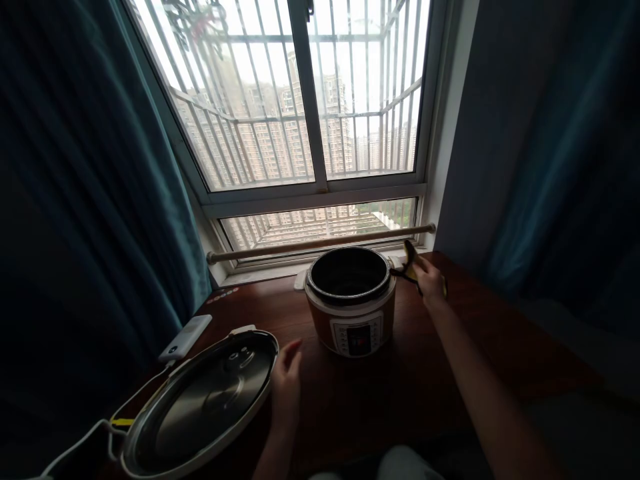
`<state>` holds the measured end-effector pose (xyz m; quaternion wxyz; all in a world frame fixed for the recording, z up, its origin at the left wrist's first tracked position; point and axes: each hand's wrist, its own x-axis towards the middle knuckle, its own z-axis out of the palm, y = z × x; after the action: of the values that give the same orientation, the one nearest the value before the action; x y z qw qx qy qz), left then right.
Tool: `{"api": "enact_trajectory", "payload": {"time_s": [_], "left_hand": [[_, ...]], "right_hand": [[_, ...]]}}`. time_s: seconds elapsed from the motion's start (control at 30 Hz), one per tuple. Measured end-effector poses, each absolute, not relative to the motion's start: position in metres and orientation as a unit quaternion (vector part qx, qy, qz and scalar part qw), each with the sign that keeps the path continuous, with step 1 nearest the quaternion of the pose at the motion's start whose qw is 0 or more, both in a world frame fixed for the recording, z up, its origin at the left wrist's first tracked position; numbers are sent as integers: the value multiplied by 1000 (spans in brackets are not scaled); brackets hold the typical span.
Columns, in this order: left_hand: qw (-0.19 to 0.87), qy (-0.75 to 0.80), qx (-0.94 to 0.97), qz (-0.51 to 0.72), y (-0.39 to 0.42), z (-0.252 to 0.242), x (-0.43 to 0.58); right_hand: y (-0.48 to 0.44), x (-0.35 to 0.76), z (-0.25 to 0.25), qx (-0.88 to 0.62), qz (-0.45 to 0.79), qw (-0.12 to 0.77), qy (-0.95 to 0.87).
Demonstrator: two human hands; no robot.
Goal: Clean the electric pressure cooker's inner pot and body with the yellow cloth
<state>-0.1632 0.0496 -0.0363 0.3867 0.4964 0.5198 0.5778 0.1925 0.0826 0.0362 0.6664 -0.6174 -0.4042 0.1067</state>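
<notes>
A brown-and-white electric cooker (353, 327) stands uncovered on the table. A dark inner pot (349, 275) sits inside it. On the cooker's right, my right hand (431, 280) is closed around a black-and-yellow tool (411, 262), which looks like pliers. Its thin dark end reaches the cooker's rim; I cannot tell whether it grips the pot. The round cooker lid (215, 393) lies tilted at the lower left, its shiny inner side showing. Beside the lid's right edge is my left hand (287, 373), fingers loosely bent and apart, holding nothing visible.
A white power bank (186, 338) with a white cable (137, 392) lies at the table's left. Behind the cooker, a wooden rod (320, 247) crosses the barred window (305, 120). Blue curtains (115, 167) hang on both sides. The dark red table (425, 373) extends rightward.
</notes>
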Motion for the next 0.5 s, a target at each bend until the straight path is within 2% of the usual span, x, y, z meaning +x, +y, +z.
{"api": "enact_trajectory", "payload": {"time_s": [0.13, 0.27, 0.5], "left_hand": [[339, 531, 484, 607, 142, 5, -141], [360, 525, 510, 579, 208, 20, -128], [350, 507, 559, 555, 222, 10, -131]], "right_hand": [[134, 189, 52, -666, 113, 576, -460], [145, 199, 45, -692, 121, 529, -477], [154, 221, 53, -676, 167, 514, -502]]}}
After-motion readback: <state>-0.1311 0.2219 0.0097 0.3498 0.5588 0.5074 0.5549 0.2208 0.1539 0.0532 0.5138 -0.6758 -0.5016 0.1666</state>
